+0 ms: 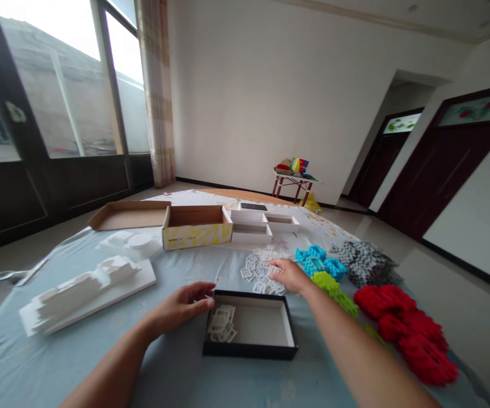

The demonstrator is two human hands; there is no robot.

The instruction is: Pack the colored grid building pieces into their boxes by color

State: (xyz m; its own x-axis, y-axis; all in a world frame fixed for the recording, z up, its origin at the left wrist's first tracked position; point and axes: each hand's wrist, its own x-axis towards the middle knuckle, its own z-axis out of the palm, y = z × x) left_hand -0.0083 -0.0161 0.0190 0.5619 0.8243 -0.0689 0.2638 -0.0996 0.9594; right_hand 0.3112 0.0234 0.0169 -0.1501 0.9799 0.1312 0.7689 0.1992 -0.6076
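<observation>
A shallow black box [249, 350] with a pale inside stands in front of me. Several small white lattice-like plastic pieces [222, 322] lie at its left end. My left hand [191, 304] is at the box's upper left corner, thumb and fingers apart, the thumb against the rim. Beyond the box, my right hand [290, 274] reaches into a loose spread of the same white pieces [262, 259], its fingers closed on one of them. The fingertips are partly hidden among the pieces.
Right of my arm lie blue [319, 262], green [334, 292], grey [366, 263] and red [406, 326] piles of plastic pieces. A yellow-and-white carton [198, 235], white trays [251, 231] and a brown lid [128, 215] stand behind. White foam packing [92, 292] is at left.
</observation>
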